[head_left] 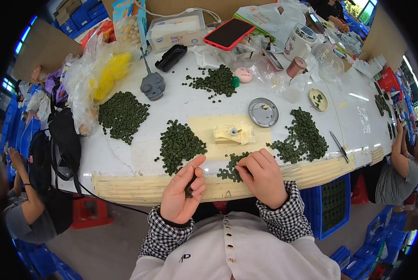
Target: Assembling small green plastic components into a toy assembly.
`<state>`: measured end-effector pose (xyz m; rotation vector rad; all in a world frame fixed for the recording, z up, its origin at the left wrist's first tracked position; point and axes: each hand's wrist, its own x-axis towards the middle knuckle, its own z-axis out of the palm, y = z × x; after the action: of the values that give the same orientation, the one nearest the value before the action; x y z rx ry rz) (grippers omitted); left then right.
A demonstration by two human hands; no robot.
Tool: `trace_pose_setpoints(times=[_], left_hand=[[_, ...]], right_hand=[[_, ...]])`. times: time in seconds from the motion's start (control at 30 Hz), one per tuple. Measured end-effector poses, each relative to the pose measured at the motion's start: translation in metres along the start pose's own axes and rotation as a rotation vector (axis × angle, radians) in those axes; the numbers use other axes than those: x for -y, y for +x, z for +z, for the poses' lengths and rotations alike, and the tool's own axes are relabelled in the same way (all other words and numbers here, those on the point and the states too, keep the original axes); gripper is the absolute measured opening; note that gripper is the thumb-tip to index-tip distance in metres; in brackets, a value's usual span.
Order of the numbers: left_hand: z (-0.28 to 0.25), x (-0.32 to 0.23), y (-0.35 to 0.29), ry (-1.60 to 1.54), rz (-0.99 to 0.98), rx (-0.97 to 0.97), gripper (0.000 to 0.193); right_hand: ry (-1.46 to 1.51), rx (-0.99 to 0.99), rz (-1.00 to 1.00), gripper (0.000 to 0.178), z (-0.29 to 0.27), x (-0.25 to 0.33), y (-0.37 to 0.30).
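We see the left hand [183, 191] turned palm up at the near edge of the table, its fingers curled loosely around a few small dark green round pieces [190, 186] that lie in the cupped palm, the forefinger stretched out toward the table. The right hand [263, 175] lies palm down just beside it, fingertips bent onto a small heap of the same green pieces [231, 169] at the near edge; whether it pinches one of them we cannot tell. The white table [125, 156] has a strip of pale yellow tape [139, 186] along its near edge. Beyond the left hand sits a larger pile of green pieces [180, 144], and farther left another pile [121, 114]; a further pile [302, 137] lies to the right of the right hand. Between these, near the middle, stands a small cream plastic fixture [233, 134], with a round grey metal lid [263, 112] behind it. A red-cased phone [229, 33] rests at the far edge, and a grey toy-like tank [152, 85] stands toward the far left. Another person's arm [398, 154] leans on the right edge.
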<state>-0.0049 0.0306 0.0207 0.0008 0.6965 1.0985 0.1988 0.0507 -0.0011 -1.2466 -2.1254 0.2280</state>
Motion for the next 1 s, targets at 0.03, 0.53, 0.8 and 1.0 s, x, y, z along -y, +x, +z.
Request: trace_pose_setpoints(times=[0.03,0.53,0.8,1.0], left_hand=[[0.0,0.0,0.0,0.008,0.001,-0.002,0.027],[-0.016,0.004,0.0,-0.047,-0.022,0.1,0.022],[-0.017,0.007,0.0,-0.063,-0.059,0.157,0.022],[-0.019,0.008,0.0,-0.063,-0.054,0.153,0.023]], right_hand=[[0.005,-0.002,-0.001,0.014,0.0,0.0,0.0],[-0.033,-0.065,0.07,0.014,-0.006,-0.003,0.005],[-0.186,-0.003,0.123,0.016,-0.007,-0.006,0.01],[-0.106,-0.046,0.127,0.006,-0.006,-0.006,0.012]])
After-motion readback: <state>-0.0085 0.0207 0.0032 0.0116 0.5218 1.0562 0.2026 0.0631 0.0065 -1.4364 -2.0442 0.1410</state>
